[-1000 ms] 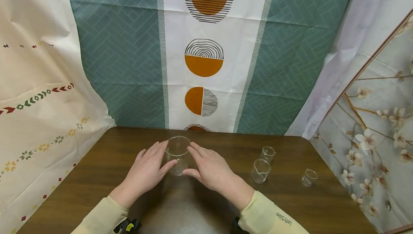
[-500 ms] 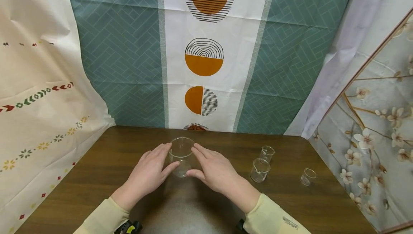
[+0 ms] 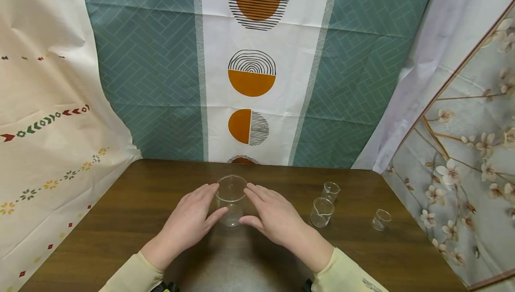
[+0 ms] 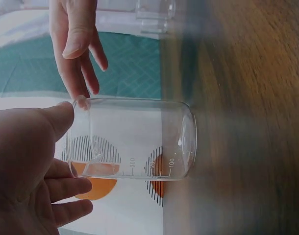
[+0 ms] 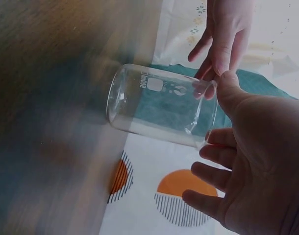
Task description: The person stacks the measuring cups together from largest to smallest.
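A clear glass beaker (image 3: 231, 207) with printed markings stands upright on the brown table, between both hands. My left hand (image 3: 194, 215) touches its upper left side, fingers extended forward and thumb on the near side. Opposite it, my right hand (image 3: 274, 213) touches the upper right side in a similar pose, fingers nearly straight. In the left wrist view, the thumb lies by the rim of the beaker (image 4: 135, 139), with graduation marks on the wall. The right wrist view shows "500ml" print on the beaker (image 5: 161, 107). Whether the base touches the wood is hard to tell.
To the right, a medium beaker (image 3: 322, 213) stands in front of a smaller beaker (image 3: 331, 191). A very small beaker (image 3: 381, 220) stands farther right. The wooden table (image 3: 132, 220) ends at hanging cloths at the back and on both sides.
The large beaker and both hands around it have shifted a little to the right and nearer to me. The smaller beakers keep their places on the table.
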Demonstrator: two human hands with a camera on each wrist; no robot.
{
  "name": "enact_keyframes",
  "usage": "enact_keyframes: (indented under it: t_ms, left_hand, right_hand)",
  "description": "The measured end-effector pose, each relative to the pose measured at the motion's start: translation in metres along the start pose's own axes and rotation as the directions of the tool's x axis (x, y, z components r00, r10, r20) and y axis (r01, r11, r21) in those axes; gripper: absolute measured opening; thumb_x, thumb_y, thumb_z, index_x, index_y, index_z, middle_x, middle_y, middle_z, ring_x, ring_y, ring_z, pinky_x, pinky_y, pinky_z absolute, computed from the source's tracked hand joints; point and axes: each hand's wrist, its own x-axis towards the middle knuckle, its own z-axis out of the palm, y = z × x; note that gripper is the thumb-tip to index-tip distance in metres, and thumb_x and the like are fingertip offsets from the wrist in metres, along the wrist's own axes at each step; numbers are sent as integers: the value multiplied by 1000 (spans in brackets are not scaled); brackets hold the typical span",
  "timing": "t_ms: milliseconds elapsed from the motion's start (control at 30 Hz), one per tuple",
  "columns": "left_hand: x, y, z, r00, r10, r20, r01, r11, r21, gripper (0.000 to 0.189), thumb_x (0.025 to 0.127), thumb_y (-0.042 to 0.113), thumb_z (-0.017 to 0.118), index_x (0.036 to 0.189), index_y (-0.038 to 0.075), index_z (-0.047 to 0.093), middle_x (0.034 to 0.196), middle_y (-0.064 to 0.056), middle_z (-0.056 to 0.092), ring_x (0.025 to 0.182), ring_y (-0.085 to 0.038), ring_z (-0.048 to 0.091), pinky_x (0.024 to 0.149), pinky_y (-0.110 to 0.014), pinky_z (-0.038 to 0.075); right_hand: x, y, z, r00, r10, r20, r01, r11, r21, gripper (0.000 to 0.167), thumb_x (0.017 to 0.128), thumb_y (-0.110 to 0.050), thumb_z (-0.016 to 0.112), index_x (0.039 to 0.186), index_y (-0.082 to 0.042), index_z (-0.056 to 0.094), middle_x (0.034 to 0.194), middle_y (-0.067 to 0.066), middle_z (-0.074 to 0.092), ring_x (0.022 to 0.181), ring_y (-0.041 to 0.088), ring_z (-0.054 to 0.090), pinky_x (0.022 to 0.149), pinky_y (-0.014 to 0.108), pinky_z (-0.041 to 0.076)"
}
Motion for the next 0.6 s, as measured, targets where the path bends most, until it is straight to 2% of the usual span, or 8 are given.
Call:
enact_keyframes:
  t_ms: [600]
  left_hand:
    - [-1, 14, 6, 999, 46, 7, -46, 999, -24, 71, 104, 42, 79, 155, -1, 57, 155, -20, 62, 148, -44, 53, 112, -69, 45]
  right_hand:
    - [-19, 18, -9, 1000, -5, 7, 5, 1000, 28, 74, 107, -55, 68, 160, -6, 56, 168, 11, 51, 157, 35, 45, 126, 51, 36]
